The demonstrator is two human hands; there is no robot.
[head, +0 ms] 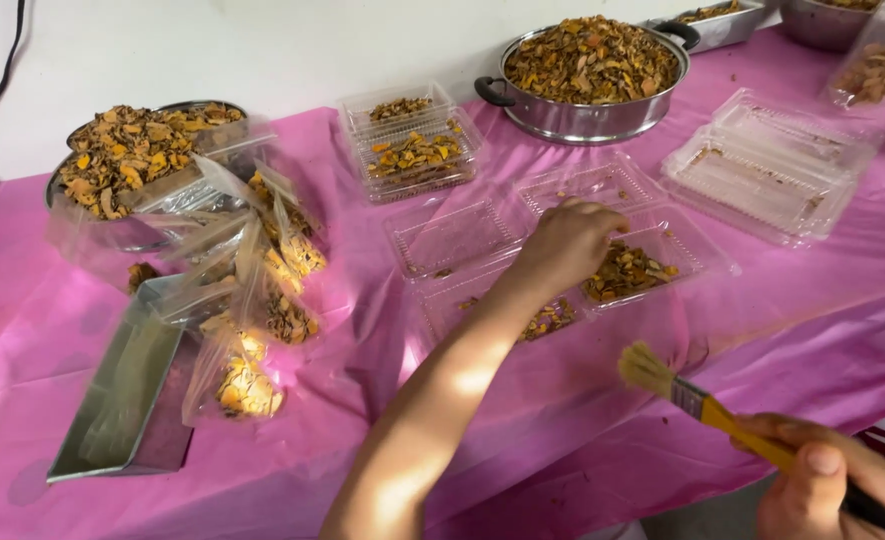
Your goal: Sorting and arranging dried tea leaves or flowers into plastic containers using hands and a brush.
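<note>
The left hand (567,243) reaches over a clear tray (662,262) of dried orange-brown chips, fingers curled down at its near-left edge. The right hand (824,487) grips a yellow-handled brush (707,406) — bristles up and left, well short of the tray. Beyond the tray sits a steel pot (587,78) heaped with chips; far left of it lie filled bags (262,310) and a metal scoop (127,390) — all on a pink cloth (582,400).

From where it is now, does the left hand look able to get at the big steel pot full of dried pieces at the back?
Probably yes. The left hand rests over the open clear trays, and the steel pot stands just behind them. Only low, flat trays lie between, so nothing tall blocks the way.
</note>
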